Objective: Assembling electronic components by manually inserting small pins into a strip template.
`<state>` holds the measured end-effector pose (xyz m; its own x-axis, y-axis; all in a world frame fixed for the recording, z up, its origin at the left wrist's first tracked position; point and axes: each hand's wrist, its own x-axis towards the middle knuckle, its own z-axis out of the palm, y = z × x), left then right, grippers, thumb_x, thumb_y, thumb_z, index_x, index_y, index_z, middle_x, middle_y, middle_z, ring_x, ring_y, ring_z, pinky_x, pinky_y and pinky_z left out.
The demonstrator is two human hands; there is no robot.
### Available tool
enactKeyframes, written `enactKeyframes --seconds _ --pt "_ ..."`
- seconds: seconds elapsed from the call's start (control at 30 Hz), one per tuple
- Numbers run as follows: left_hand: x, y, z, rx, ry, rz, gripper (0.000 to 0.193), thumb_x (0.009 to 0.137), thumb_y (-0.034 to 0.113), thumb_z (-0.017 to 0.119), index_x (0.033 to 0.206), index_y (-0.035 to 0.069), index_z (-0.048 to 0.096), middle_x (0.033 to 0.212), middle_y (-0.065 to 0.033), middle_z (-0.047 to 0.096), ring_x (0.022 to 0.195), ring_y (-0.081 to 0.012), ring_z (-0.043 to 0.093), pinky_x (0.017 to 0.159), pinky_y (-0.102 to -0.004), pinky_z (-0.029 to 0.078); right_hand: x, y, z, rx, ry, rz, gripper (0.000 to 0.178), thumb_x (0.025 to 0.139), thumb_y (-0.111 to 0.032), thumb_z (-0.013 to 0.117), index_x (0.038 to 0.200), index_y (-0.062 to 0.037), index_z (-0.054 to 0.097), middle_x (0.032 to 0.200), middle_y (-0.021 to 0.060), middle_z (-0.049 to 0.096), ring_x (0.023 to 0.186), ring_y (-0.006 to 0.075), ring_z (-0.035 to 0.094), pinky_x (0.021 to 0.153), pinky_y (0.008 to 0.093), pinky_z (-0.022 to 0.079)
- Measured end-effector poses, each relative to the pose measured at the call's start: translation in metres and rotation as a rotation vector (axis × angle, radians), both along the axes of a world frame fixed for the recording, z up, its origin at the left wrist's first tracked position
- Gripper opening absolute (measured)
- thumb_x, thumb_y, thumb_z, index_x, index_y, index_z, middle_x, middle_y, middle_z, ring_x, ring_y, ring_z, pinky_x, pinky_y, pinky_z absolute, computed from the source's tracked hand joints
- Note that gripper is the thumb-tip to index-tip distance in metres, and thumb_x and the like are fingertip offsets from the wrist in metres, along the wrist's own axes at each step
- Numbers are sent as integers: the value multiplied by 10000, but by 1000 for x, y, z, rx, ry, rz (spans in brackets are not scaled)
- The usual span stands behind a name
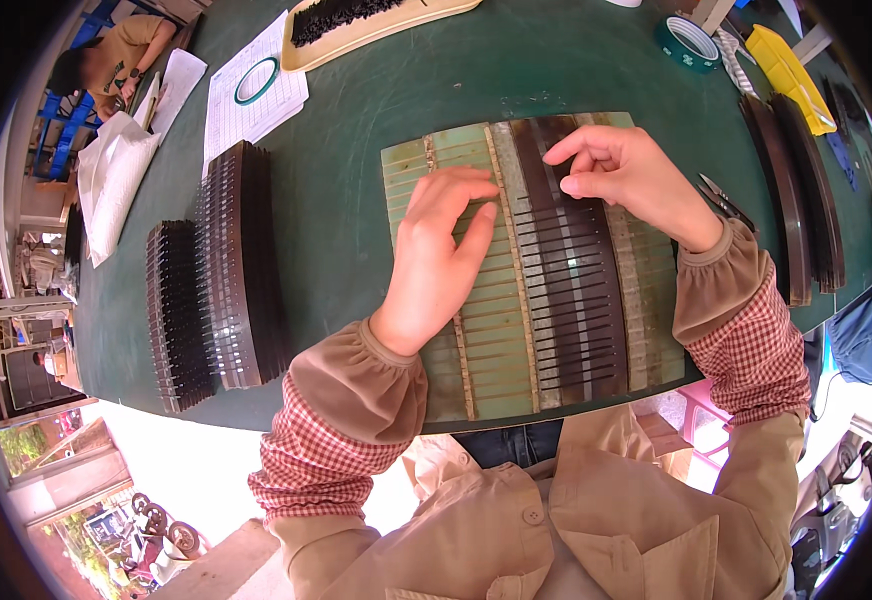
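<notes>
From my remote seat I am holding the left hand [436, 255] low over the green board [496, 345], its fingers curling and its thumb standing apart from them, a fairly wide grip with nothing visible in it, probably serving to steady or guide. The right hand [636, 180] is hovering over the far end of the dark strip [569, 255], its grip narrow; I cannot tell whether anything thin is sitting between thumb and fingers. The strip is lying lengthwise on the board, right of a pale rib [521, 290], and thin dark pins [561, 322] are crossing it in a row, the grooves presumably holding their spacing. On the counter [346, 160], a stack of dark strips [246, 265] is standing to the left and a dark pile [786, 210] to the right, likely flanking the board for easy reach. A shallow tray [386, 36] is sitting beyond, bearing small black pieces [341, 17].
</notes>
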<state>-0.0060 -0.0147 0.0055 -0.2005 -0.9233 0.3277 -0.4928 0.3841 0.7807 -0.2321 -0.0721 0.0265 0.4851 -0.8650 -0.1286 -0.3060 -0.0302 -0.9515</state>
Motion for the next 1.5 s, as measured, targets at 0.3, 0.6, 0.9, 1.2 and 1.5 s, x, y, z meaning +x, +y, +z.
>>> enactKeyframes --seconds 0.3,0.6,0.9,1.2,1.5 --pt "5 0 -8 -101 -96 -10 146 829 -5 591 970 13 624 1134 -122 613 1024 -266 570 823 -330 463 6 -5 -11 -62 57 31 194 796 -17 650 985 16 623 688 31 597 651 93 543 619 251 438" --pt "-5 10 -6 -319 -536 -105 433 677 -100 550 1089 12 620 1298 -136 502 1178 -362 443 960 -428 424 15 6 -14 -331 280 -12 219 783 -37 663 992 -31 600 664 16 542 592 92 506 532 270 395" --pt "-4 8 -9 -264 -450 -130 430 691 -65 534 1107 8 618 1289 -169 501 1192 -382 430 989 -472 385 -7 7 -6 -359 317 -129 148 776 -62 667 914 -40 618 665 43 573 624 125 550 579 277 436" --pt "-5 12 8 -352 -519 -150 497 659 -70 552 1141 29 618 1301 -178 484 1180 -392 421 991 -465 381 -33 3 1 -411 69 -216 110 831 -115 656 895 -26 649 714 48 647 660 97 599 612 259 483" --pt "-3 16 3 -371 -542 -163 468 672 -64 555 1122 42 634 1278 -170 512 1172 -376 437 988 -467 381 -42 15 7 -403 42 -208 132 850 -125 625 945 -36 646 745 34 662 642 88 587 585 262 475"
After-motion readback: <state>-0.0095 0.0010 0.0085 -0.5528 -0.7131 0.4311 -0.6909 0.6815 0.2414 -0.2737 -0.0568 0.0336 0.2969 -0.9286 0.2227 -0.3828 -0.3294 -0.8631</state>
